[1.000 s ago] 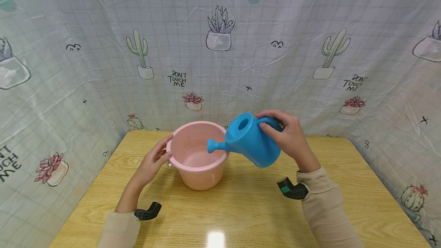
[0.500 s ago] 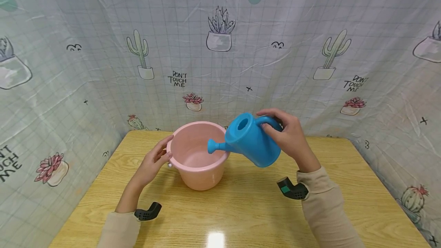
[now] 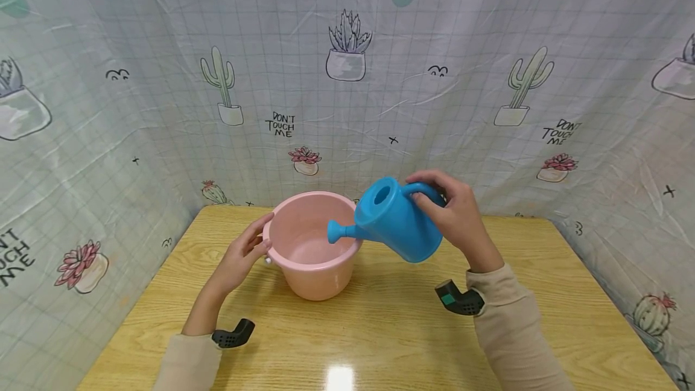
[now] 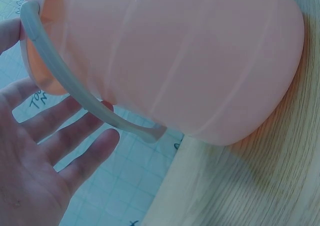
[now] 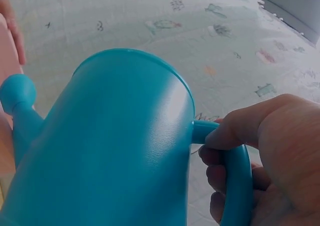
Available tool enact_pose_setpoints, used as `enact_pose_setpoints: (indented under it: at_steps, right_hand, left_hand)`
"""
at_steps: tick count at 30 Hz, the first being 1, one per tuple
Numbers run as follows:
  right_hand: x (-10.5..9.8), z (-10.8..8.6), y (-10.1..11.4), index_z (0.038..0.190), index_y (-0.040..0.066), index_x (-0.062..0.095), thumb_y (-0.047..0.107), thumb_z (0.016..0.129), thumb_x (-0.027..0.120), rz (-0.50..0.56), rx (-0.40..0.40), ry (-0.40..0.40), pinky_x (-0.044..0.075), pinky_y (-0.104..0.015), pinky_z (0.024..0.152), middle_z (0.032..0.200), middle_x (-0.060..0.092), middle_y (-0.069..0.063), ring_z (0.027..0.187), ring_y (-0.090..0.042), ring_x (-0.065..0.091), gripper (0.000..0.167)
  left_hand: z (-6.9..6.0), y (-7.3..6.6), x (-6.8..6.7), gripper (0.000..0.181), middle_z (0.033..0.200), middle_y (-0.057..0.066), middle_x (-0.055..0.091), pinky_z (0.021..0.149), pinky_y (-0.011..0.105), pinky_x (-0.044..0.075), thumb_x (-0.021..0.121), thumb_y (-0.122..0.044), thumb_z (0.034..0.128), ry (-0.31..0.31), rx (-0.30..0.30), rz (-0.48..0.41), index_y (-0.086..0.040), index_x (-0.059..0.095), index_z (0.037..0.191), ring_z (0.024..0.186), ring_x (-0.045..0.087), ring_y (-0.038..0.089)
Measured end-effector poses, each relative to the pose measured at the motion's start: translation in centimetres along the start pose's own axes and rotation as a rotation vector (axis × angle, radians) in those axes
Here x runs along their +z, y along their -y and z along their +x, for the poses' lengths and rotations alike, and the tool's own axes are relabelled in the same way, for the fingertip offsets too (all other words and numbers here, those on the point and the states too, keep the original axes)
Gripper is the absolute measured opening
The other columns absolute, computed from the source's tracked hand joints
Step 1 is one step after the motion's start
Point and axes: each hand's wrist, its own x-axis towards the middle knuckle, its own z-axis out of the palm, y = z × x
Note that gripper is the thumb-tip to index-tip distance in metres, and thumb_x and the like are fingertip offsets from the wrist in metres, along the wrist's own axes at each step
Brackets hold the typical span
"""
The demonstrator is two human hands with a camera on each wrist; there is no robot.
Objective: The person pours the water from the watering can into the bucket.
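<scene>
A pink bucket (image 3: pixel 317 282) stands upright on the wooden table. My left hand (image 3: pixel 243 257) rests against the left side of its rim, thumb and fingers spread and nearly straight. In the left wrist view, the bucket's pale handle (image 4: pixel 75 88) hangs down in front of those fingers. My right hand (image 3: pixel 456 213) grips a blue watering can (image 3: pixel 404 225) by its loop handle, fingers wrapped round it. The can is in the air, tilted left, its spout head (image 3: pixel 335 231) over the bucket's opening. No water is visible leaving the spout.
The wooden table (image 3: pixel 380 330) extends around the bucket. Patterned cloth (image 3: pixel 347 107) printed with cacti hangs behind the table and along both sides. A black camera mount sits at each wrist, the right one (image 3: pixel 458 299) below the watering can.
My right hand has risen very slightly at the handle, tipping the watering can a touch more. My left hand and the bucket stay in place.
</scene>
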Motion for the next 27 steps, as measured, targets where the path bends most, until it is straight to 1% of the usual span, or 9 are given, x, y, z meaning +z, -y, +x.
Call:
enact_pose_setpoints:
  at_steps: [2,4,6,8,13,21,23,27]
  right_hand:
    - [0.03,-0.01,-0.03,0.114,0.005,0.068,0.003,0.092,0.062,0.004,-0.005,-0.007,0.051,-0.042,0.093,0.112,0.068,-0.013,0.102,-0.009,0.061,0.023]
    - [0.06,0.01,-0.1,0.113,0.005,0.068,0.003,0.092,0.062,0.008,-0.012,-0.013,0.05,-0.047,0.094,0.113,0.068,-0.014,0.105,-0.017,0.062,0.023]
    - [0.09,0.01,-0.13,0.113,0.005,0.069,0.003,0.091,0.062,0.009,-0.014,-0.018,0.05,-0.048,0.095,0.113,0.068,-0.014,0.106,-0.023,0.061,0.022]
    - [0.13,0.02,-0.15,0.113,0.006,0.069,0.003,0.091,0.063,0.003,-0.015,-0.024,0.05,-0.047,0.095,0.113,0.068,-0.013,0.107,-0.024,0.062,0.022]
    - [0.31,0.05,-0.32,0.114,0.008,0.069,0.005,0.091,0.064,-0.024,-0.022,-0.045,0.051,-0.043,0.093,0.113,0.069,-0.011,0.104,-0.02,0.063,0.024]
    - [0.47,0.0,-0.3,0.115,0.009,0.069,0.006,0.09,0.067,-0.039,-0.025,-0.065,0.049,-0.025,0.09,0.112,0.07,-0.008,0.1,0.0,0.059,0.026]
    - [0.47,0.01,-0.28,0.115,0.009,0.069,0.006,0.09,0.067,-0.039,-0.023,-0.067,0.049,-0.025,0.09,0.111,0.07,-0.007,0.099,0.001,0.059,0.026]
    - [0.51,0.04,-0.36,0.114,0.009,0.069,0.005,0.09,0.066,-0.031,-0.022,-0.072,0.05,-0.031,0.091,0.11,0.07,-0.008,0.099,-0.002,0.06,0.025]
  left_hand:
    - [0.02,0.04,0.01,0.055,0.152,0.014,0.038,0.092,0.013,0.046,0.05,-0.016,0.1012,0.0,0.002,0.001,-0.025,0.031,0.152,0.129,0.049,0.039]
    - [0.02,0.05,0.03,0.055,0.152,0.013,0.039,0.092,0.013,0.046,0.05,-0.016,0.1012,-0.001,0.001,0.001,-0.025,0.031,0.152,0.128,0.049,0.038]
    - [0.02,0.05,0.05,0.055,0.151,0.013,0.039,0.091,0.013,0.046,0.05,-0.016,0.1011,-0.003,0.002,0.003,-0.025,0.032,0.152,0.128,0.049,0.038]
    - [0.02,0.03,0.07,0.055,0.151,0.013,0.04,0.092,0.013,0.046,0.05,-0.016,0.101,-0.006,0.003,0.005,-0.025,0.032,0.152,0.128,0.049,0.038]
    - [0.02,-0.05,0.12,0.055,0.151,0.013,0.04,0.093,0.012,0.044,0.05,-0.016,0.1009,-0.01,0.005,0.009,-0.025,0.032,0.152,0.129,0.049,0.037]
    - [0.01,-0.12,0.13,0.055,0.153,0.012,0.038,0.093,0.011,0.043,0.051,-0.017,0.1009,-0.008,-0.001,0.012,-0.025,0.032,0.152,0.13,0.047,0.037]
    - [0.01,-0.14,0.13,0.055,0.153,0.012,0.037,0.093,0.011,0.043,0.051,-0.016,0.1009,-0.008,-0.001,0.011,-0.025,0.032,0.152,0.13,0.048,0.038]
    - [0.06,-0.2,0.12,0.055,0.154,0.012,0.036,0.093,0.012,0.044,0.051,-0.016,0.1008,-0.007,0.0,0.004,-0.024,0.032,0.152,0.13,0.047,0.038]
